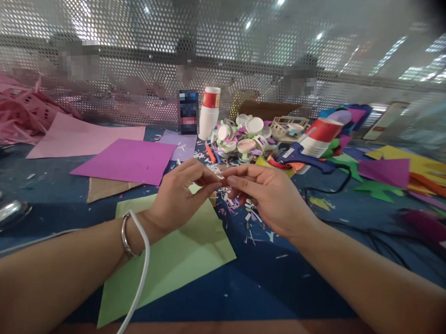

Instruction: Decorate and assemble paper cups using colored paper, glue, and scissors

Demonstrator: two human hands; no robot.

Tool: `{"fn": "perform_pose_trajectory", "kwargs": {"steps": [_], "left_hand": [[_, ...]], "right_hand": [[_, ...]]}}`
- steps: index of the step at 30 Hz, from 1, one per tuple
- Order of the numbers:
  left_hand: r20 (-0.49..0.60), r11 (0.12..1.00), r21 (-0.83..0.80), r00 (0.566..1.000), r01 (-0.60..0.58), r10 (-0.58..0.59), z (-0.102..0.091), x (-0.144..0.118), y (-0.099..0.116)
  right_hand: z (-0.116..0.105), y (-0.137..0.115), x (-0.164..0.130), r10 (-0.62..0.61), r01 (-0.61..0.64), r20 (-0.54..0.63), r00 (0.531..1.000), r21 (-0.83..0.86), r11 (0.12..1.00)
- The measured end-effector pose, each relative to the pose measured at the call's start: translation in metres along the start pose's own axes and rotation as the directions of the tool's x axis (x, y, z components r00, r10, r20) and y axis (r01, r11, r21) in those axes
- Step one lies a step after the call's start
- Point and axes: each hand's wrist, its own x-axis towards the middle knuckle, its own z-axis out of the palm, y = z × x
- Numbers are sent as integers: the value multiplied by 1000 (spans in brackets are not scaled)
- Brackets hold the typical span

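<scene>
head camera | faces forward, down | close above left hand (182, 196), right hand (272, 199), table (288, 297)

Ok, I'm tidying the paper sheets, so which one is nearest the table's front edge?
The pale green sheet, reaching under the left hand; the magenta sheet, pink sheet and lavender sheet lie farther back.

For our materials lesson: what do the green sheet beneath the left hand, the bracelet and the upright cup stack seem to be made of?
Green sheet: paper or thin card, matte, with straight, thin edges.
Bracelet: probably polished metal, from its silvery highlights.
Cup stack: likely smooth paper, from the printed red band; plastic remains possible.
</scene>
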Motion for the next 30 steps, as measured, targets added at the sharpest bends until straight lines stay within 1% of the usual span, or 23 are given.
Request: {"fn": "perform_pose_trajectory", "kwargs": {"steps": [3,7,12,17,19,21,23,26,28,30], "left_hand": [[1,999,31,1000,-20,20,-1,1,0],[-1,998,69,1000,-6,7,-1,2,0],[39,996,89,999,15,-18,1,2,-1],[110,993,83,991,-82,72,-1,-1,4],[94,998,54,995,-45,40,-2,-2,6],[62,998,27,997,49,-50,-3,-1,5],[12,989,-14,989,145,-144,-3,1,2],[-27,960,-135,967,246,-252,-3,5,-5],[-8,947,-166,960,276,-282,-3,7,-7],[5,951,-118,958,284,-286,-3,7,-8]], "right_hand": [[0,0,-1,13,-13,-1,1000,4,1000],[1,-1,-1,25,-25,-7,1000,2,1000],[0,2,0,43,-43,-2,999,4,999],[-4,4,3,28,-28,-27,999,16,999],[-7,4,4,10,-10,-49,999,-4,1000],[-9,6,5,-20,17,-48,999,-65,998],[-11,7,5,-57,56,-2,998,-169,984],[-11,8,4,-68,116,150,986,-340,933],[-9,8,2,-35,152,267,963,-432,889],[-7,7,0,13,192,363,932,-522,831]]}}
